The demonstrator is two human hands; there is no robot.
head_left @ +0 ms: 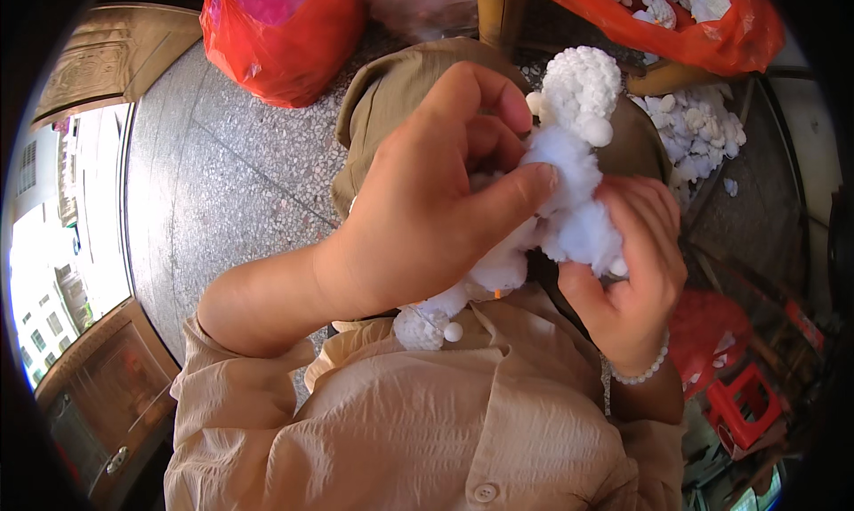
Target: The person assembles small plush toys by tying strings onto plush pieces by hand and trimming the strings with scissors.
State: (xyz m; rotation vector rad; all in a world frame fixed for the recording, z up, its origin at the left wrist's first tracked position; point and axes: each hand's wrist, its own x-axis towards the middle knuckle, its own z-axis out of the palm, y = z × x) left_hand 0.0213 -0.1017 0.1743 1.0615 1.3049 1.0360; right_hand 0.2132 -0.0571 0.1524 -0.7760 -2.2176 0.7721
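Note:
My left hand [418, 209] is curled over a piece of white fluffy material [569, 164], with its thumb pressed on it. My right hand [627, 271] grips the lower part of the fluff from the right side, fingers wrapped round it. Above the fluff is a white knobbly piece [583, 80] with small round pom-poms. More white fluffy pieces lie in my lap below my hands, partly hidden, with another small knobbly piece [418, 329] and ball near my shirt front.
A red plastic bag [276, 44] stands at upper left on the speckled floor [205, 173]. An open red bag [738, 40] of white pieces sits at upper right, above a white heap [703, 128]. A red stool [743, 404] is at lower right, a wooden door [107, 395] at left.

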